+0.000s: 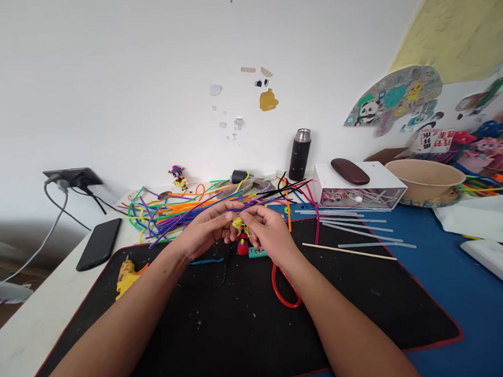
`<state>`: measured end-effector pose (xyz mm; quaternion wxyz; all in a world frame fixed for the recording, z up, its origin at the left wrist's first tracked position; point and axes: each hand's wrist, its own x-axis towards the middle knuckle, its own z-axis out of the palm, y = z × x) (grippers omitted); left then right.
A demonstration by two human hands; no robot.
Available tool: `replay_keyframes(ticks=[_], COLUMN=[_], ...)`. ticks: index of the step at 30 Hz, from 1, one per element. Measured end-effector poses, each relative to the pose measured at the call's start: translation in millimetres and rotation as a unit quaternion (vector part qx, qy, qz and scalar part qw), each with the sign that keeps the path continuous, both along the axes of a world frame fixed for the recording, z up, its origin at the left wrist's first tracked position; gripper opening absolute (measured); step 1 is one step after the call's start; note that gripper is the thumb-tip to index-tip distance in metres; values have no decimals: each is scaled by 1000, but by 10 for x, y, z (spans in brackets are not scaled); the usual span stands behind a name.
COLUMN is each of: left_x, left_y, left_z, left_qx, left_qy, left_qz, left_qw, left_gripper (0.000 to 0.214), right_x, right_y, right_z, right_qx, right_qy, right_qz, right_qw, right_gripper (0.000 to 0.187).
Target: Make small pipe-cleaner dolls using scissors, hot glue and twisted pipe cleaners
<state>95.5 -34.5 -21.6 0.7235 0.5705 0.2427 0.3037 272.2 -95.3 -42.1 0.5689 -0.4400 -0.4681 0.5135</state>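
Note:
Close together over the black mat, my left hand and my right hand both pinch a small yellow figure. Its lower part is dark and pink-red, and fingers cover much of it. Just below the fingertips is a red, round-ended piece, which may belong to the figure. A teal piece lies beside my right hand, partly hidden. Under my right wrist a red loop shows, perhaps a tool handle. Near my left hand lies a short blue fuzzy stem.
Colourful fuzzy stems are heaped behind the hands. A yellow glue gun and a phone lie left. Glue sticks, a wooden stick, a white box, a black flask and a beige bowl stand or lie right.

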Motion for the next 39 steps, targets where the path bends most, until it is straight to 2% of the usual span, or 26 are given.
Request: replay_keyframes(ticks=[4,9,20,27,39], left_x=[3,16,-4,19,22], left_y=[-17,-17,7,-16,-40], left_z=[52,103,88,92,113], left_qx=[87,127,157,197,187], left_qy=[24,79,95,95,90], left_qz=[-2,42,64,84,82], left_qw=[996,988,981,972,975], left_gripper=[50,38,40,32,33], right_x=[0,8,14,10,4], right_y=[23,20,2,8,-12], right_z=[-24,-21,12,-4,17], right_qx=[4,11,17,11,0], right_qy=[-10,-27,-18,-14,-13], right_qz=[-15,-45,-36,-34,-13], right_qw=[1000,999,999,999,1000], right_gripper=[35,33,35,36,37])
